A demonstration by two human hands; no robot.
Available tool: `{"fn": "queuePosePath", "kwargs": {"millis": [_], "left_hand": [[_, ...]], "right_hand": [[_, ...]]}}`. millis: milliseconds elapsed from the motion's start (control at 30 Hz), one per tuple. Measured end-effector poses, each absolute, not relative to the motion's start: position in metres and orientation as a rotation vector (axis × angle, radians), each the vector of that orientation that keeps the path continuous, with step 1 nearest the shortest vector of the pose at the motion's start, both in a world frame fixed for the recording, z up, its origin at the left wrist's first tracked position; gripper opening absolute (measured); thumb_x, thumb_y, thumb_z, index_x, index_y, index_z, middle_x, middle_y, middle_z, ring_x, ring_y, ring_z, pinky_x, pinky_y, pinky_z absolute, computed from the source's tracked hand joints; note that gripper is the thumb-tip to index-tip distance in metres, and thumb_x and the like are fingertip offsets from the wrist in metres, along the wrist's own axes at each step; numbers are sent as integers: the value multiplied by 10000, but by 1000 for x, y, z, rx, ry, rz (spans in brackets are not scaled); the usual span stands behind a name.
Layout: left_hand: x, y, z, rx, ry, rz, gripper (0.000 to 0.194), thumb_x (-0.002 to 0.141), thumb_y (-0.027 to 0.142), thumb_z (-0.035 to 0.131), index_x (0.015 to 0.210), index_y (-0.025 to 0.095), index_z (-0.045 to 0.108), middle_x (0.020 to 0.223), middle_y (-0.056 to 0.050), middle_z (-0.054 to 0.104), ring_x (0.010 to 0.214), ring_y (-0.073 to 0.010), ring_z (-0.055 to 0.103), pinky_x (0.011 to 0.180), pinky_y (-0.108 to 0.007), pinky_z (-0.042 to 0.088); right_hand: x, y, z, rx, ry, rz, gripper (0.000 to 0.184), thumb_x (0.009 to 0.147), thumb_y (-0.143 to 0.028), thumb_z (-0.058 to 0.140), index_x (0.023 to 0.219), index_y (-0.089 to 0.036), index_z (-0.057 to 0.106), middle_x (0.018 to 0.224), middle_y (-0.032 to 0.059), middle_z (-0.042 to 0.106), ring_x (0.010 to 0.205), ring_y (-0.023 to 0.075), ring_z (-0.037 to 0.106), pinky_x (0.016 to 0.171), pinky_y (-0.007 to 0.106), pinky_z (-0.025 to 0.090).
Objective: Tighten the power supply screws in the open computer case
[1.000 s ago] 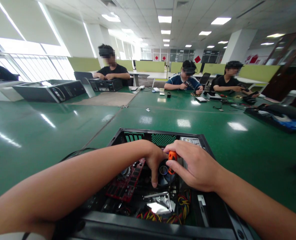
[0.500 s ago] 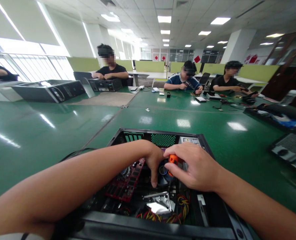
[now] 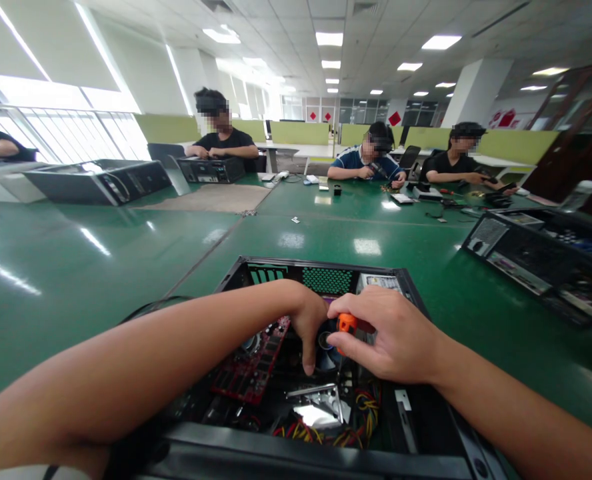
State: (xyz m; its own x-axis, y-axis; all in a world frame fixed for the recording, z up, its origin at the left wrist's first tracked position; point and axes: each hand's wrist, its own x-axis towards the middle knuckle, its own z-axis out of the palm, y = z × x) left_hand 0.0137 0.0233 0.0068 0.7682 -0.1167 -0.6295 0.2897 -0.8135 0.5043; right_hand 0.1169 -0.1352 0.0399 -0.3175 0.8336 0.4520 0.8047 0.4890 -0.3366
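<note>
An open black computer case (image 3: 296, 447) lies in front of me, its inside facing up. My right hand (image 3: 393, 330) grips the orange handle of a screwdriver (image 3: 347, 324) between thumb and fingers, with the thin shaft pointing down into the case. Beside it, my left hand (image 3: 310, 323) reaches in over the case, thumb stretched downward and apart from the rest; its other fingers are mostly hidden. Below the hands sits a round cooling fan (image 3: 326, 357), partly covered. Left of it is a red graphics card (image 3: 251, 370). A shiny metal bracket (image 3: 321, 407) and coloured cables (image 3: 366, 413) lie nearer to me.
Another open computer case (image 3: 516, 257) rests at the right on the green table (image 3: 126, 267). Two more cases, one a grey-black case (image 3: 101, 183) and one a black case (image 3: 211, 170), stand at the far left. Several people work across the table.
The case on the right has shifted and turned, now lying further back with its rear panel facing left. The screwdriver handle has turned slightly in my right hand; my left hand stays put.
</note>
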Motion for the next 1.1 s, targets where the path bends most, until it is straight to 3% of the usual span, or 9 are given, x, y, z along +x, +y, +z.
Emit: {"fn": "queuePosePath", "kwargs": {"millis": [133,267,500,733,900,1100], "left_hand": [[14,25,4,2364,44,-1044,619,396,481,790,929,186,680,933,-3,676,968,-258,579,921,-316,408],[13,25,4,2404,30,-1057,668,445,471,774,1025,167,647,1055,-13,648,1033,-260,552,960,-303,368],[12,22,8,2403,28,-1054,598,463,427,772,1000,191,656,978,19,671,1008,-255,565,954,-310,378],[13,26,7,2366,28,-1030,711,412,476,785,1039,174,639,1050,-15,659,1050,-278,543,970,-328,376],[11,22,15,2311,34,-1038,721,411,429,787,1076,206,621,1082,10,652,1030,-242,570,933,-280,416],[12,22,15,2445,250,-981,1007,295,413,802,1234,190,512,1215,-57,582,1130,-317,508,986,-374,375]], "right_hand": [[117,-135,40,-1348,-2160,68,242,822,-409,544,951,-210,591,765,-1,655,671,163,532,652,303,364],[117,-136,39,-1329,-2156,82,209,821,-331,535,978,-201,580,814,5,663,691,162,529,674,307,369],[118,-137,42,-1294,-2180,128,319,739,-164,489,1053,-168,548,971,47,662,844,187,577,766,329,402],[117,-136,40,-1341,-2103,77,262,814,-282,528,1064,-208,551,965,38,666,855,188,602,779,330,431],[121,-135,34,-1459,-1800,-83,298,852,-341,507,1118,-216,464,932,39,642,799,165,604,736,301,453],[124,-130,34,-1598,-1623,-244,244,899,-319,442,1113,-220,505,995,52,637,865,188,600,782,325,447]]}}
